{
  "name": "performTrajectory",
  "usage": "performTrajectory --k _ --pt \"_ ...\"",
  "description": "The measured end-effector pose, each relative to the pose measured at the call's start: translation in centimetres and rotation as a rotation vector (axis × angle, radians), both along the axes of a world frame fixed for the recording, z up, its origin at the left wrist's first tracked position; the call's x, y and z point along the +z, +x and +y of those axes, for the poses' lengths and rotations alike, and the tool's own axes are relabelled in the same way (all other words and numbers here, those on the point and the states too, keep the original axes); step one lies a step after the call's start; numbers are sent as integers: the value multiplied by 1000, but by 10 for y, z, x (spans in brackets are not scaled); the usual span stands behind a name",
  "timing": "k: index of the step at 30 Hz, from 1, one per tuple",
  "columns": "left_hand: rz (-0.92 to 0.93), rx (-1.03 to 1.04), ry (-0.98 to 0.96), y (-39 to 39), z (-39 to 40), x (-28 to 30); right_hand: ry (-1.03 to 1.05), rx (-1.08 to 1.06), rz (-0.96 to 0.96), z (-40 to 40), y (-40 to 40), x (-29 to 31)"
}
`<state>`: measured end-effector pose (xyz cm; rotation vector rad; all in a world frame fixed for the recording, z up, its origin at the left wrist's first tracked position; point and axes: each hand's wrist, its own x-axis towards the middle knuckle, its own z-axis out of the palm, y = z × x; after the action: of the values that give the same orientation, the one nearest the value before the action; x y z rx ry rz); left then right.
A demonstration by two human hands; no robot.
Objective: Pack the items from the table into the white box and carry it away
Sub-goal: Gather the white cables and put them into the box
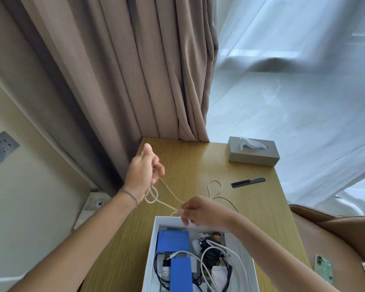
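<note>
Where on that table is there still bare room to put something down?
Bare wood lies between the tissue box and the curtain, and along the table edge left of the white box. The box is crowded with cables.

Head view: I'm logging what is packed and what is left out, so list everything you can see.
white box: 1, white, near table edge, open
blue boxes: 2, blue, inside the white box
cables: several, white and black, inside the white box
cord: 1, cream, partly on the table, partly lifted
comb: 1, black, on the table, right
tissue box: 1, grey, far right corner
table: 1, wooden
phone: 1, green case, on the brown seat
curtains: brown and sheer white, behind
left hand: holds cord loops
right hand: pinches cord over the box
</note>
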<state>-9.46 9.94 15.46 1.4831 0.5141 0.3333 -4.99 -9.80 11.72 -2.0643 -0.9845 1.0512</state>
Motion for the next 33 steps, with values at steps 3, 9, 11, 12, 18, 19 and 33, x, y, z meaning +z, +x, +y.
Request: performTrajectory --k 3,9,11,12,18,19,33 --pt "32 -262 291 -11 -13 -15 241 -225 281 -1 15 22" --pt "102 -701 378 -18 -39 -21 535 -400 337 7 28 43" --pt "57 -667 302 -17 -35 -17 595 -435 355 8 25 37" --pt "33 -614 238 -17 -32 -14 615 -457 365 8 23 33" --pt "23 35 311 -9 -18 -19 350 -400 409 12 -17 -16" --pt "31 63 171 -6 -15 -18 242 -327 378 12 -25 -25" --pt "97 -531 520 -32 -47 -34 588 -553 552 3 16 23"
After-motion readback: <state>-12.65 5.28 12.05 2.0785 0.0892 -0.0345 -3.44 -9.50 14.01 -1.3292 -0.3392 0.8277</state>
